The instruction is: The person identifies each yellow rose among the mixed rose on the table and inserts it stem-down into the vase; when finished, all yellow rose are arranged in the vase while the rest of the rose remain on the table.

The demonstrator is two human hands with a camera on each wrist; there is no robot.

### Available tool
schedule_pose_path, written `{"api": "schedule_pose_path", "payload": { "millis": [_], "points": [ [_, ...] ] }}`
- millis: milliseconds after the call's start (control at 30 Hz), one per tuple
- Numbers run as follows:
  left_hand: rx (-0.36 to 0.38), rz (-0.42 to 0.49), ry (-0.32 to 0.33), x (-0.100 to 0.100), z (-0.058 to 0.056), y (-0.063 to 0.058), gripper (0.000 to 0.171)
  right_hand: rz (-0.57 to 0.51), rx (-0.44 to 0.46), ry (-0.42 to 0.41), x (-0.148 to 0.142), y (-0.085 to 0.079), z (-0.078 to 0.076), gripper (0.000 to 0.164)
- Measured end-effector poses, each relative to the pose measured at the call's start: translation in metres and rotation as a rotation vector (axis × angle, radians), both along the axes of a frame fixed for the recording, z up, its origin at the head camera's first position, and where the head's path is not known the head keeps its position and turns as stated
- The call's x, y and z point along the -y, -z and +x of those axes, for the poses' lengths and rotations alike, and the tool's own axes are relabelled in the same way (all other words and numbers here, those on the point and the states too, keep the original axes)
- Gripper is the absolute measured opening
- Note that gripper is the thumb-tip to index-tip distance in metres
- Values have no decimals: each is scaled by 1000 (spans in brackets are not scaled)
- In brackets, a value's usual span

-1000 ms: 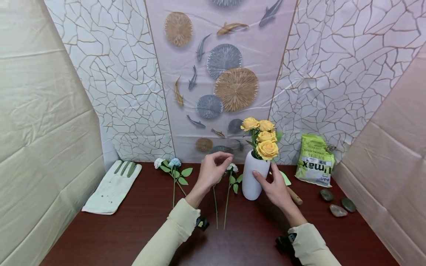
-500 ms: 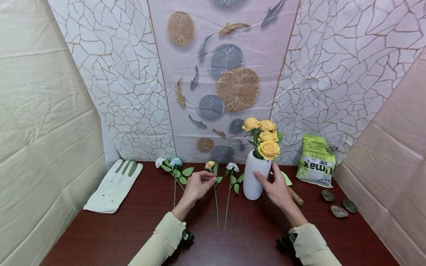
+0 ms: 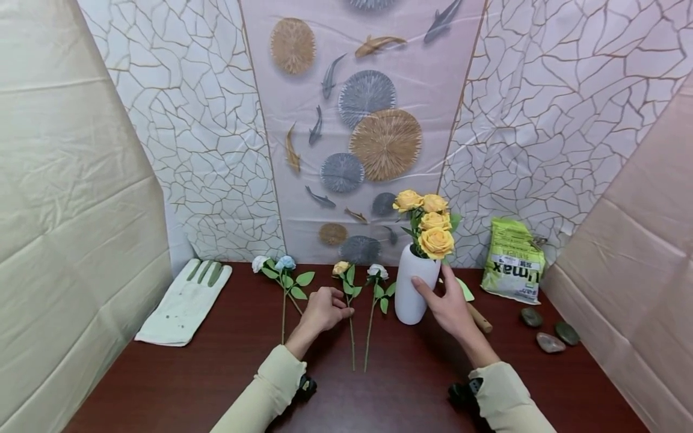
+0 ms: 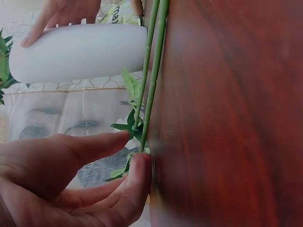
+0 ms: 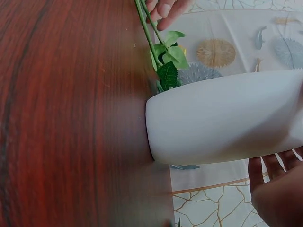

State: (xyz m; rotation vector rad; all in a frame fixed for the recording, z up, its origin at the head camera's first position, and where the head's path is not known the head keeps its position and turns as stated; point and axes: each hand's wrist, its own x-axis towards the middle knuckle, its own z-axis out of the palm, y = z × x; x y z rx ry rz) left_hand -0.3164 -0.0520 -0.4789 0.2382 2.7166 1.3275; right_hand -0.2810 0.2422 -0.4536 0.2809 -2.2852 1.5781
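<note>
My right hand [image 3: 448, 307] holds the side of a white vase [image 3: 412, 294], thumb across its front. The vase stands upright on the table, with several yellow roses [image 3: 435, 231] in its mouth. To the left, a single-stem yellow rose [image 3: 341, 268] lies on the table, and my left hand [image 3: 325, 310] is at its stem. In the left wrist view, one fingertip [image 4: 141, 163] meets the green stem [image 4: 152, 87], while the thumb stays apart from that finger, close to the leaves. Between that rose and the vase lies a white rose [image 3: 377, 272].
A blue rose [image 3: 285, 263] and another white rose [image 3: 260, 263] lie farther left, beside a white glove [image 3: 181, 310]. Behind my right hand is a wooden-handled tool [image 3: 479, 319]. A green bag [image 3: 513, 263] and several stones [image 3: 550, 343] occupy the right side.
My left hand has come down from near the vase, moving left and then toward me along the yellow rose's stem. The right hand and vase have stayed put.
</note>
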Motion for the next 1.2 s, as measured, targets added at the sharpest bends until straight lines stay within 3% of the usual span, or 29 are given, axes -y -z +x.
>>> {"api": "schedule_pose_path", "payload": {
  "millis": [133, 567, 767, 967, 1200],
  "points": [
    [26, 10, 23, -2, -4, 2, 47, -1, 6, 1, 0, 0, -1, 71],
    [157, 281, -11, -6, -15, 7, 23, 12, 0, 7, 0, -1, -1, 71],
    [191, 290, -29, -7, -19, 7, 18, 20, 8, 11, 0, 0, -1, 72],
    [157, 338, -20, 2, -21, 0, 16, 22, -6, 17, 0, -1, 0, 69],
    [83, 514, -17, 11, -20, -21, 17, 20, -1, 15, 0, 1, 0, 68]
  ]
}}
